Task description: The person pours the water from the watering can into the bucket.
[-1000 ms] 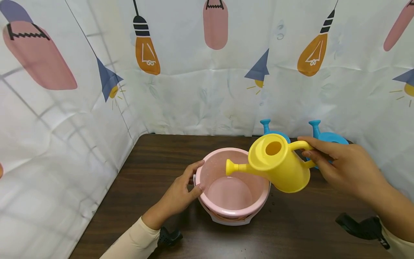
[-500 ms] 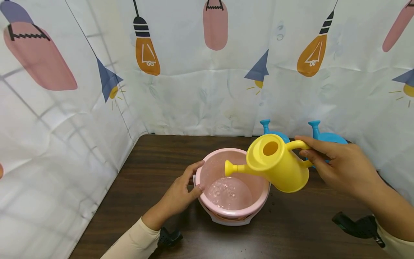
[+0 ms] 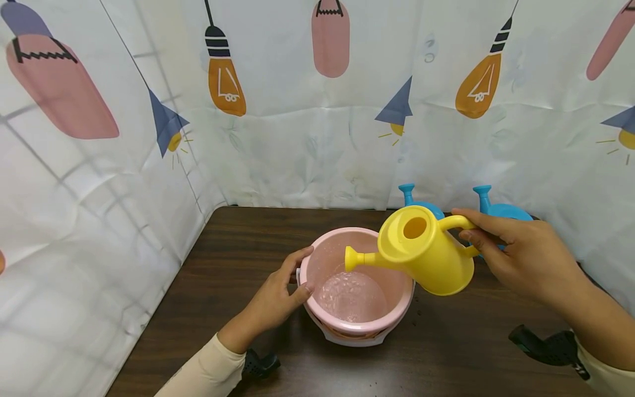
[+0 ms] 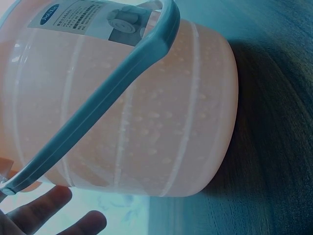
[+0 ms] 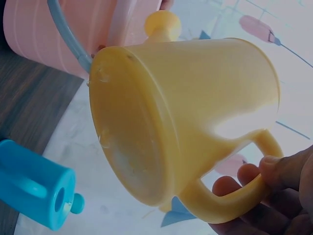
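A pink bucket (image 3: 357, 325) with water in it stands on the table, and the water's surface (image 3: 352, 298) ripples under the spout. My left hand (image 3: 273, 298) holds its rim at the left, thumb and index finger at the edge; two other fingers show beside the bucket wall (image 4: 122, 112) in the left wrist view. With my right hand (image 3: 526, 253) I grip the handle of a yellow watering can (image 3: 431, 259). The can is tilted left, its spout end over the bucket's opening. Its round base (image 5: 129, 127) faces the right wrist camera.
Two blue watering cans stand at the back right, one (image 3: 408, 193) partly behind the yellow can and the other (image 3: 506, 211) behind my right hand. The dark wooden table (image 3: 238, 242) meets a printed curtain (image 3: 297, 154) at the back and left.
The yellow watering can has shifted slightly left with my right hand. The water in the bucket went from calm to bubbling and rippling. My left hand stays put.
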The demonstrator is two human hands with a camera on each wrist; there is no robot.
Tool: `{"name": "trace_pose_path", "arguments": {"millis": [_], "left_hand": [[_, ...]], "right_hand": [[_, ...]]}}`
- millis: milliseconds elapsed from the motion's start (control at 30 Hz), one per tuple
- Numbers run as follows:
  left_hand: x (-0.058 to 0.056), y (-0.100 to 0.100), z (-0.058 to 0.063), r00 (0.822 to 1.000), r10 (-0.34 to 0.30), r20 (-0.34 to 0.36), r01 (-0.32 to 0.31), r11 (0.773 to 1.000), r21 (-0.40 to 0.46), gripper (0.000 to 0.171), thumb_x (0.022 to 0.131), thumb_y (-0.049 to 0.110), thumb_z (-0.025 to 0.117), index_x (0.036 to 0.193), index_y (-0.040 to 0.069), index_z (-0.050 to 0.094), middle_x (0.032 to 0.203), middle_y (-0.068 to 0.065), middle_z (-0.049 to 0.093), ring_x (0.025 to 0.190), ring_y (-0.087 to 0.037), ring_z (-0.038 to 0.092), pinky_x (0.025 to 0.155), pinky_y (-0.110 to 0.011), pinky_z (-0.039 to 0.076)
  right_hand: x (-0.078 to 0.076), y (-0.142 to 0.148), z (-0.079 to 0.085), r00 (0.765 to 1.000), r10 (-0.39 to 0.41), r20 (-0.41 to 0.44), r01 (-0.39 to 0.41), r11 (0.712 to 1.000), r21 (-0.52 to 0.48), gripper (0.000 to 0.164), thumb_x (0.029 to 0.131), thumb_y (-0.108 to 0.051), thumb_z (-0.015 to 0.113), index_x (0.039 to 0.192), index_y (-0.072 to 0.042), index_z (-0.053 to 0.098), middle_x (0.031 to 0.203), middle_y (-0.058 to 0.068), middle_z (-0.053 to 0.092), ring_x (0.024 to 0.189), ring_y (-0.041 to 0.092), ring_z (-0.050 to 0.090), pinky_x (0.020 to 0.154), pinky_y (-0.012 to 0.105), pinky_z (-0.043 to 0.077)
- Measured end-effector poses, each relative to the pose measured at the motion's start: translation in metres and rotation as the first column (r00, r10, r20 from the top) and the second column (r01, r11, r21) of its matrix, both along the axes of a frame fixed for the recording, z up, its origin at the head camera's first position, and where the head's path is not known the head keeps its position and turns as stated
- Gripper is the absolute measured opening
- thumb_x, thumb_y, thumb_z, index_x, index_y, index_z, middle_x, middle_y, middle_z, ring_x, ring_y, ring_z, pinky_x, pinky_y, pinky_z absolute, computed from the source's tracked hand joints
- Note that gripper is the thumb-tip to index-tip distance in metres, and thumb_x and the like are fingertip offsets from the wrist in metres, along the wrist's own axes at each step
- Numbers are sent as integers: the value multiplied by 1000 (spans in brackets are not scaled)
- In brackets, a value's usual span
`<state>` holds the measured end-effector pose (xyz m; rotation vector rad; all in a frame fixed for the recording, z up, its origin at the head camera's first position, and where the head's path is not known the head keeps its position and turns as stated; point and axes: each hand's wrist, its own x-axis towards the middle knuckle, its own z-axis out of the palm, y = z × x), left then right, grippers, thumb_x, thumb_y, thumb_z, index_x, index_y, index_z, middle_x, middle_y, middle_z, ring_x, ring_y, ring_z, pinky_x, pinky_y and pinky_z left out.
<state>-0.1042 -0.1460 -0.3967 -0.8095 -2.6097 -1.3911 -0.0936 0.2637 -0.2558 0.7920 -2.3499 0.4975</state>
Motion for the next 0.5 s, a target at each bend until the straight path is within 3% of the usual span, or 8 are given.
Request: {"name": "trace_pose_path", "arguments": {"millis": [500], "left_hand": [[-3,0,-4,999,-23,-46,24,999,26,64,101,40,58,158,22,35,129,-4,62,103,-19,66,90,-44,53]], "right_hand": [[1,-2,0,1000,-18,6,18,1000,-1,57,75,9,82,128,-11,73,94,0,76,73,13,66,58,13,45]]}}
